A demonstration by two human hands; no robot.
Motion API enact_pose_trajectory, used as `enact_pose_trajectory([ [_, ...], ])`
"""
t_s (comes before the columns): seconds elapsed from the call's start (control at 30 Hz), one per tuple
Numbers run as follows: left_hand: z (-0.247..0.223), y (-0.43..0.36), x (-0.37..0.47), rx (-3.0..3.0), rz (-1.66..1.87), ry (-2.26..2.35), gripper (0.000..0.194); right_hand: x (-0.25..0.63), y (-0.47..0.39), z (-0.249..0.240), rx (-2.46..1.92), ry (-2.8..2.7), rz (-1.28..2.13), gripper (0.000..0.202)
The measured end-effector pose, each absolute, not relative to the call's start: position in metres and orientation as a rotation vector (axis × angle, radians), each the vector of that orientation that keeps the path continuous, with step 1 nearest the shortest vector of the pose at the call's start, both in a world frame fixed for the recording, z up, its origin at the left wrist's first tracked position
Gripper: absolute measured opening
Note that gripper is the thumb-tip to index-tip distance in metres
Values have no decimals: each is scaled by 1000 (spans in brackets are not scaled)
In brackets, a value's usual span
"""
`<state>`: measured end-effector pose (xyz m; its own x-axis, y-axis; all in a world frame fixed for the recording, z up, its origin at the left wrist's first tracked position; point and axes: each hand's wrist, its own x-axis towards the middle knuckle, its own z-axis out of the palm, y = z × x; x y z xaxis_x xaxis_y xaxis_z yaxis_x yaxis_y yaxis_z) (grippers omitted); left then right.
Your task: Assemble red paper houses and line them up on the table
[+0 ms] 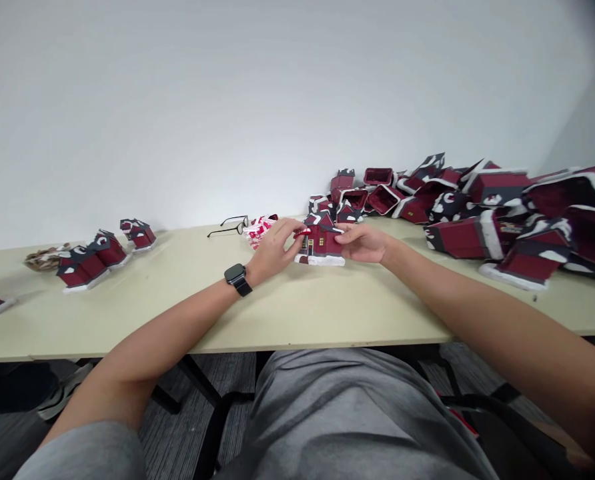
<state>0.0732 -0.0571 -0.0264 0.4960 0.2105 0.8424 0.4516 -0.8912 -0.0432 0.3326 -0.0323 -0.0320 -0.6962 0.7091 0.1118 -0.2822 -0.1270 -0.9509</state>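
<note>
A small dark-red model house (323,241) with a grey, snow-patched roof and a white base stands upright on the table in front of me. My right hand (365,243) grips its right side between thumb and fingers. At the left of its front, my left hand (276,248) has thumb and fingertips pinched on a small red-and-white piece (302,232), which is against the house wall or very close to it. Just behind the left hand lies a heap of red-and-white pieces (260,228), partly hidden by that hand.
A large pile of similar houses (477,200), many tipped over with hollow undersides showing, fills the table's right side. More houses (85,265) stand at the left beside a crumpled brown thing (47,257). Black-framed glasses (232,227) lie near the wall.
</note>
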Motion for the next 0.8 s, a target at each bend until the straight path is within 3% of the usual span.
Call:
enact_pose_trajectory([
  [0.2,-25,-61,72,-2378,-1357,-429,17,333,-32,-34,-426,-1441,1966,31],
  [0.8,-24,-63,72,-2339,-1292,-373,23,331,-37,-33,-440,-1461,1933,40],
])
